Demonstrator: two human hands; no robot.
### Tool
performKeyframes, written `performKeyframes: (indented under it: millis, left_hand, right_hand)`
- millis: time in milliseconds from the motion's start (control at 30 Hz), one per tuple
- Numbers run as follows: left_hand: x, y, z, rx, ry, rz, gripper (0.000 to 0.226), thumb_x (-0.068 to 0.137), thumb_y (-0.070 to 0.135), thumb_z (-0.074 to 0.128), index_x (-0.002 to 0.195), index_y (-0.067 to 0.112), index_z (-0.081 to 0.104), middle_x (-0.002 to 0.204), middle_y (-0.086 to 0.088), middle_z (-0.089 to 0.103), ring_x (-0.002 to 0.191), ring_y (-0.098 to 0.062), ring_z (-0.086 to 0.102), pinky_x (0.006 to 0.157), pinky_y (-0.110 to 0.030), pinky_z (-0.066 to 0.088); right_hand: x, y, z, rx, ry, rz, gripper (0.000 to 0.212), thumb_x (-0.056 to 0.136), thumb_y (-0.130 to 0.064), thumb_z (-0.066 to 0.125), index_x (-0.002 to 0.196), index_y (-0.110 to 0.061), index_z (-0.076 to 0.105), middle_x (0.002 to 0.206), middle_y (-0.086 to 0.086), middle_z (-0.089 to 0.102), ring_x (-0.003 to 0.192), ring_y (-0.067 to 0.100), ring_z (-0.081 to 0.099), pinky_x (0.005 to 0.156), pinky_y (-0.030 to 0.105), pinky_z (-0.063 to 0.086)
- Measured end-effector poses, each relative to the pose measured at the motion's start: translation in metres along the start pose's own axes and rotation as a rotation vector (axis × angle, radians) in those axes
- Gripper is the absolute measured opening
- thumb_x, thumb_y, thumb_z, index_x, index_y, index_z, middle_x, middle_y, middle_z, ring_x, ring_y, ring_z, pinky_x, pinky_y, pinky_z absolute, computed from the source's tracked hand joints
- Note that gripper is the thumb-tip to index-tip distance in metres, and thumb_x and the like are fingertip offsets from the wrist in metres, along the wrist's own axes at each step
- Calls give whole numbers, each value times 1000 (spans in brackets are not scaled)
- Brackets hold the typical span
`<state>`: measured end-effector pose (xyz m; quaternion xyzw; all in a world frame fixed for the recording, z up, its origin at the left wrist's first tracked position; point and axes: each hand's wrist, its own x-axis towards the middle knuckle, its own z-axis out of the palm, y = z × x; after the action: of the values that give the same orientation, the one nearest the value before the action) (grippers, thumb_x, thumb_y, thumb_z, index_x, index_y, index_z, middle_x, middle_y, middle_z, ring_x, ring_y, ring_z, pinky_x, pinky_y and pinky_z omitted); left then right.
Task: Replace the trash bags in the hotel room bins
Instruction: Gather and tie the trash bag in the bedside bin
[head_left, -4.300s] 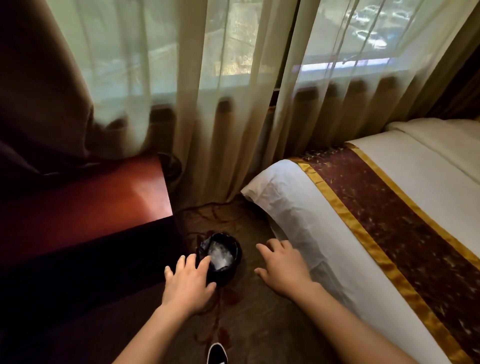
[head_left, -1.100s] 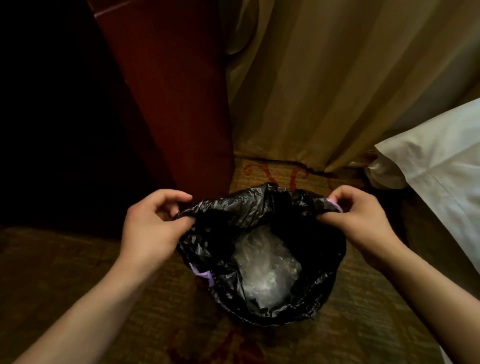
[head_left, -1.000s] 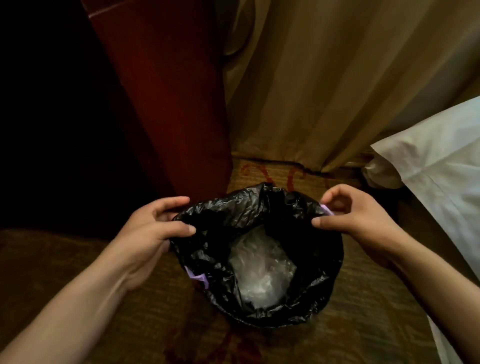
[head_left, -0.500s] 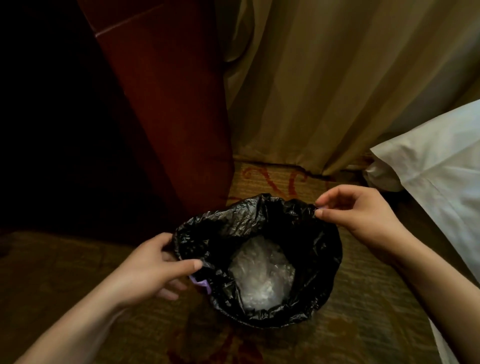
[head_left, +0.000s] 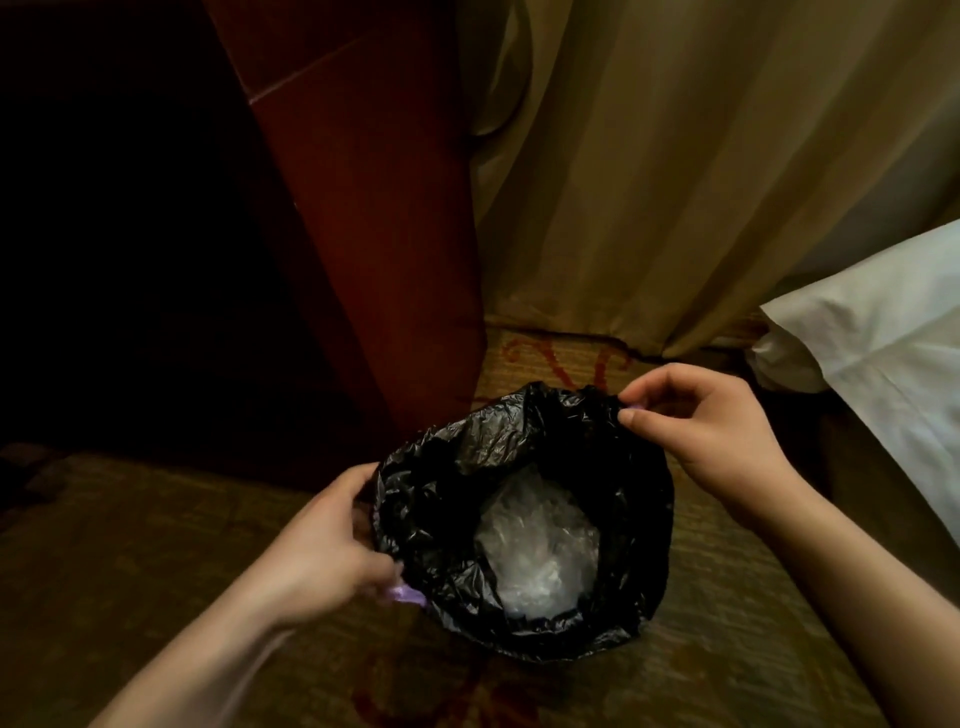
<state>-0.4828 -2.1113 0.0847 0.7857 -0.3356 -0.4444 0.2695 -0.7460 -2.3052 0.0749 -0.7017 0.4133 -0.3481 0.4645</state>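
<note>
Your left hand (head_left: 332, 540) pinches the purple drawstring (head_left: 406, 594) at the near-left rim of the black trash bag (head_left: 447, 467), standing on the carpet (head_left: 156, 545) between your grips; your right hand (head_left: 711, 436) pinches its far-right rim, diagonally opposite.

Black trash bag (head_left: 631, 525), mouth open, on patterned carpet (head_left: 156, 545). Left hand (head_left: 327, 540) grips the near-left rim at a purple drawstring (head_left: 406, 594); right hand (head_left: 711, 431) pinches the far-right rim, possibly on a second purple tab. Crumpled clear plastic (head_left: 535, 551) lies inside; curtain (head_left: 675, 182) and white bedding (head_left: 893, 343) lie beyond
</note>
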Motion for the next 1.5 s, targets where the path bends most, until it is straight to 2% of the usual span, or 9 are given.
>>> performKeyframes:
  millis: [100, 200, 367, 500, 767, 900, 1067, 1233, 1500]
  left_hand:
    - [-4, 3, -9, 143, -50, -3, 70, 73, -14, 71, 122, 27, 44, 85, -16, 73, 64, -28, 72, 58, -40, 58]
    - [-7, 7, -22, 277, 3, 29, 54, 77, -5, 73, 117, 24, 50, 67, -10, 71, 54, -21, 69, 48, -29, 50]
    - [-20, 23, -31, 260, 169, 148, 53, 76, -3, 74, 113, 32, 58, 81, -5, 66, 58, -20, 68, 52, -37, 54]
    - [-31, 39, -24, 6, 310, 279, 55, 77, -10, 71, 108, 34, 64, 92, -7, 60, 65, -26, 67, 65, -48, 55]
    - [-45, 64, -5, -407, 354, 336, 42, 76, -20, 65, 93, 19, 71, 97, -12, 59, 80, -24, 63, 62, -29, 55]
    - [-45, 78, -1, -377, 390, 414, 40, 78, -21, 62, 90, 17, 69, 91, -7, 59, 68, -15, 62, 64, -32, 57]
    - [-48, 90, -7, -423, 464, 490, 38, 79, -19, 63, 89, 17, 69, 86, -7, 56, 69, -20, 61, 61, -28, 56]
    - [-47, 97, -3, -423, 515, 546, 38, 78, -20, 63, 83, 16, 70, 78, -12, 57, 59, -18, 60, 54, -28, 53]
    - [-38, 127, -13, -298, 617, 689, 44, 74, -12, 68, 75, 32, 72, 74, -11, 64, 68, -30, 64, 70, -50, 57]
  right_hand:
    - [-1, 2, 1, -181, 59, -41, 17, 80, -9, 79, 81, -25, 72, 75, -2, 70, 68, 9, 64, 64, 27, 52]
    - [-4, 1, -2, -615, 149, -193, 16, 82, -12, 74, 90, -26, 71, 83, -10, 66, 78, 12, 64, 66, 35, 55]
    - [-11, -16, -10, -787, 200, -254, 17, 80, -10, 73, 93, -21, 71, 87, -5, 68, 84, 21, 66, 64, 36, 55]
    - [-18, -37, -14, -719, 234, -301, 14, 80, -9, 75, 90, -18, 73, 82, -6, 68, 79, 16, 65, 65, 33, 54]
    - [-17, -66, -24, -574, 114, -306, 18, 80, -13, 77, 94, -24, 73, 79, -14, 66, 68, 4, 59, 63, 27, 52]
    - [-16, -85, -33, -378, 53, -236, 17, 81, -11, 78, 85, -27, 74, 73, -12, 69, 66, 5, 63, 60, 16, 49]
    - [-11, -102, -35, -233, 27, -237, 14, 82, -5, 75, 79, -19, 71, 69, 2, 72, 57, 18, 68, 60, 45, 59]
    - [-11, -119, -33, -8, 68, -251, 12, 84, 10, 67, 81, -2, 68, 73, 5, 73, 56, 27, 69, 51, 34, 58]
    - [-3, -127, -26, 178, 145, -279, 21, 82, 12, 67, 76, -8, 69, 68, 12, 71, 63, 25, 71, 58, 30, 58]
